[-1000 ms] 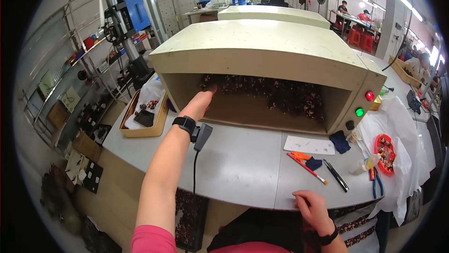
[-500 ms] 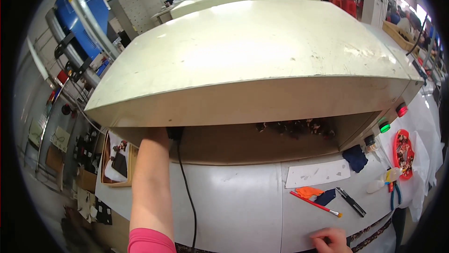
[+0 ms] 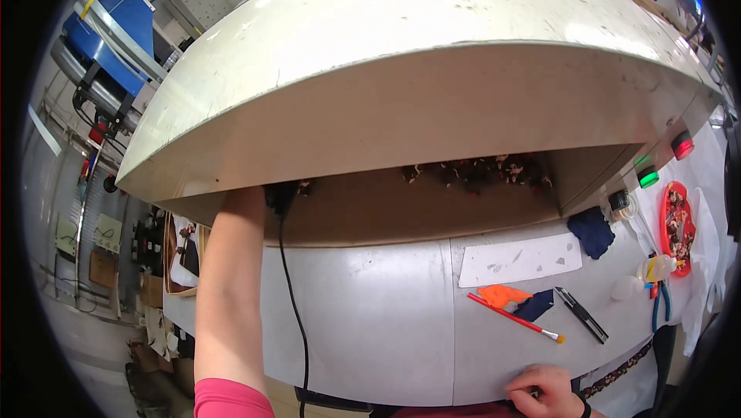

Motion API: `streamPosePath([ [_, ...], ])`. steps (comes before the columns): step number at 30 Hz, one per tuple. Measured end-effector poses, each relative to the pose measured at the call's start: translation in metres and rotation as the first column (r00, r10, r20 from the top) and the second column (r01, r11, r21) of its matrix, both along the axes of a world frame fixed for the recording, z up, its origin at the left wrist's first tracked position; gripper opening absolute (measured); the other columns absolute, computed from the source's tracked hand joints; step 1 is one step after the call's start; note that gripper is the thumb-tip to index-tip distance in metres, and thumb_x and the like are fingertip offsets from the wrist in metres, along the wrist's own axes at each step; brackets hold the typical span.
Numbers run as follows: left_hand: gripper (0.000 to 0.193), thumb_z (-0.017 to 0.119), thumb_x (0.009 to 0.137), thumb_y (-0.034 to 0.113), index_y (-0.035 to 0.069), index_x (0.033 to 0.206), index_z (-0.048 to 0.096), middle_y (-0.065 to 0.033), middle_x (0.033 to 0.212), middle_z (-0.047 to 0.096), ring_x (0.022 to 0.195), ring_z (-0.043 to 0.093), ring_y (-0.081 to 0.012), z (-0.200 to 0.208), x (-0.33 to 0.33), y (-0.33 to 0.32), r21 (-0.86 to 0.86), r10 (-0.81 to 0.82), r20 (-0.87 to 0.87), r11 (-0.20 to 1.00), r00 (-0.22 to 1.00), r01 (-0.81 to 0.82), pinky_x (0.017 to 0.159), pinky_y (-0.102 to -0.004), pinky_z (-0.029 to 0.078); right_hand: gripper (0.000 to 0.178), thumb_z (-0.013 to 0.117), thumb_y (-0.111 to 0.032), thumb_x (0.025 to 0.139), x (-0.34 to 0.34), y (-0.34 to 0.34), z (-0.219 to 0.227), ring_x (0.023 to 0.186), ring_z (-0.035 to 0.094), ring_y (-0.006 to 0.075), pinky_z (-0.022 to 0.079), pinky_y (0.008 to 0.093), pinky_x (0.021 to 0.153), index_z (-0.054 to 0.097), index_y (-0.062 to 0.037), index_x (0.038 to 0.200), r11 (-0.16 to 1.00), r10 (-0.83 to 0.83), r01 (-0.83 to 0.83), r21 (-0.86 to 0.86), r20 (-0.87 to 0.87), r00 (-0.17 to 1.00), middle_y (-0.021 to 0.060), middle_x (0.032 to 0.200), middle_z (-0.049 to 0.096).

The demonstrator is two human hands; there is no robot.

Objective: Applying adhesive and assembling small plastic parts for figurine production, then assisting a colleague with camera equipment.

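Grey smooth bench (image 3: pixel 370 325) with right hand (image 3: pixel 544 389) at front edge, fingers curled loosely together. Beyond, red-handled paintbrush (image 3: pixel 513 315) beside orange and navy fabric scraps (image 3: pixel 502 295). Farther, inside wide cream metal box (image 3: pixel 401 101), left hand hidden, cannot tell fingers' state, and dark clustered pieces (image 3: pixel 471 173) flecked white and red.

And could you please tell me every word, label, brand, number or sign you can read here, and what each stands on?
None: no text can be read in this picture.
Cream cabinet: scuffs and marks, no legible lettering.
Small bottle: any print is too small to read.
Black pen-shaped tool: any marking is too small as well.
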State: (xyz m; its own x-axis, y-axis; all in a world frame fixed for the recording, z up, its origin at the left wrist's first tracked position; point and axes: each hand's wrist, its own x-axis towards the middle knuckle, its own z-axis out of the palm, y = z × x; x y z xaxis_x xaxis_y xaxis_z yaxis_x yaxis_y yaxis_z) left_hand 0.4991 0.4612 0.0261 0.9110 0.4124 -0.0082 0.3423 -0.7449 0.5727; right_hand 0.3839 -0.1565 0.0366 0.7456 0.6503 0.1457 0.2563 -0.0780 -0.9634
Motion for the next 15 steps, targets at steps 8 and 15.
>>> streamPosePath([
  [8, 0.039, 0.053, 0.096, 0.025, 0.017, 0.134, 0.052, -0.0064, 0.133, 0.055, 0.124, 0.048, -0.0233, 0.013, 0.025, -0.066, 0.12, -0.118, -0.031, 0.985, 0.993, 0.121, 0.102, -0.0364, 0.037, 0.006, 0.067, -0.004, 0.079, 0.002, -0.008, -0.005, 0.055, 0.061, 0.015, 0.047, 0.0255, 0.052, 0.069, -0.0044, 0.086, 0.99, 0.106, -0.103, -0.101, 0.025, 0.994, 0.0048, 0.07, 0.065],
  [15, 0.037, 0.054, 0.096, 0.022, 0.017, 0.132, 0.055, -0.006, 0.13, 0.058, 0.121, 0.051, -0.0231, 0.036, 0.035, -0.117, 0.247, -0.194, -0.059, 0.947, 0.979, 0.203, 0.101, -0.0354, 0.039, 0.008, 0.07, -0.007, 0.076, -0.002, -0.007, -0.004, 0.054, 0.06, 0.016, 0.047, 0.0265, 0.051, 0.07, -0.0078, 0.084, 0.99, 0.098, -0.092, -0.11, 0.048, 0.994, 0.0036, 0.068, 0.064],
])
